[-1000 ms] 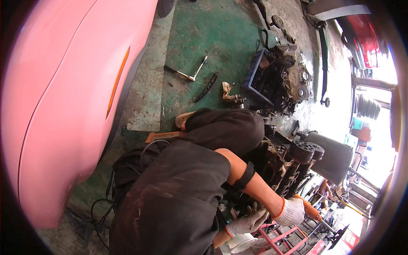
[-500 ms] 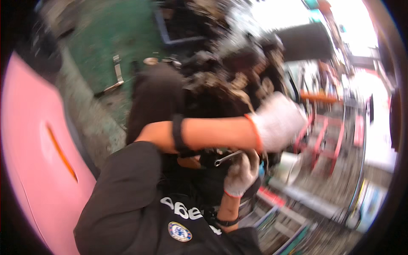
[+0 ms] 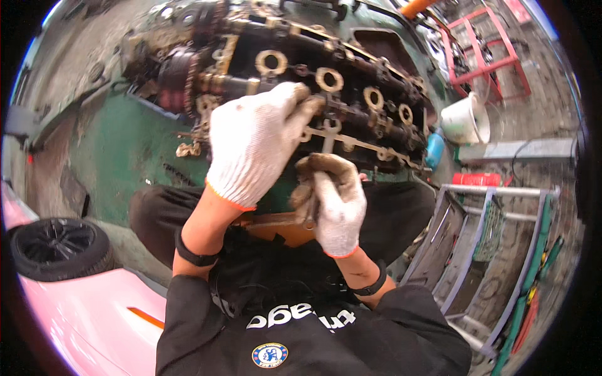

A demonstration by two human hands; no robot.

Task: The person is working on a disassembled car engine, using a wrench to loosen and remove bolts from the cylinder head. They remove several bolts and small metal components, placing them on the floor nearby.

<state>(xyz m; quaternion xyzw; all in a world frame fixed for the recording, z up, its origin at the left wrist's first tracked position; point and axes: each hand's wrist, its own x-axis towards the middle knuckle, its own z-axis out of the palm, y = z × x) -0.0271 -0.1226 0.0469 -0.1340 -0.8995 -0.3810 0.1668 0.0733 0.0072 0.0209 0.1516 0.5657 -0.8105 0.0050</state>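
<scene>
Wrench (image 3: 328, 143), slim metal, fork-ended

Narrow gap btwn L hand (image 3: 254, 139) & R hand (image 3: 338, 203); wrench (image 3: 328, 143) juts fwd, eng. (image 3: 351, 75) blocks beyond.

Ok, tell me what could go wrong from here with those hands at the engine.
The wrench in the right hand has its open end over the engine; it could slip and scrape exposed metal. That hand's glove is darkly stained at the fingers, so its grip might be poor if the stain is greasy. The left hand is close to uncovered metal parts and might get knocked against them.
</scene>
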